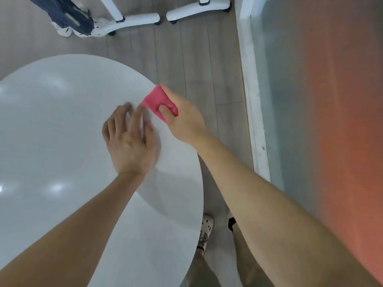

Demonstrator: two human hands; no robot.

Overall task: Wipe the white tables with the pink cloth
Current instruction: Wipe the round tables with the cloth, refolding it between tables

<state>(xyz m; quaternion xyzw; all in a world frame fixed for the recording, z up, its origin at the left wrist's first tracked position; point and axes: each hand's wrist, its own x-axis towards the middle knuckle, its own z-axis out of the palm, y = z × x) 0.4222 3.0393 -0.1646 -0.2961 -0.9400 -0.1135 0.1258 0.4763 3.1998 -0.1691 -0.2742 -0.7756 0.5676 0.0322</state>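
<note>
Both hands work at the far right rim of the round white counter (51,121) in the head view. The right hand (182,121) grips the folded pink cloth (154,98), thumb pressed on top and fingers curled round its far edge. The cloth lies across the rim, part over the top and part past it. That pinch suits drawing a folded pad along the edge, which looks like the step in hand.

The left hand (130,139) is released and holds nothing, with fingers spread and fairly straight just beside the cloth. It is blurred, so I cannot tell whether it presses on the top or hovers over it. It may be there to steady the person or to help refold the cloth.

Nothing lies on the visible part of the counter apart from light glare, so the wide area to the left appears free for wiping.

The wearer's shoes (205,226) stand on the wooden floor (196,59) close under the rim. A white-framed glass partition (250,100) runs along the right, leaving a narrow passage that could cramp the right elbow. Farther off are two white wheeled stand bases (132,19) and another person's sneakers (64,31), well apart from the counter.
</note>
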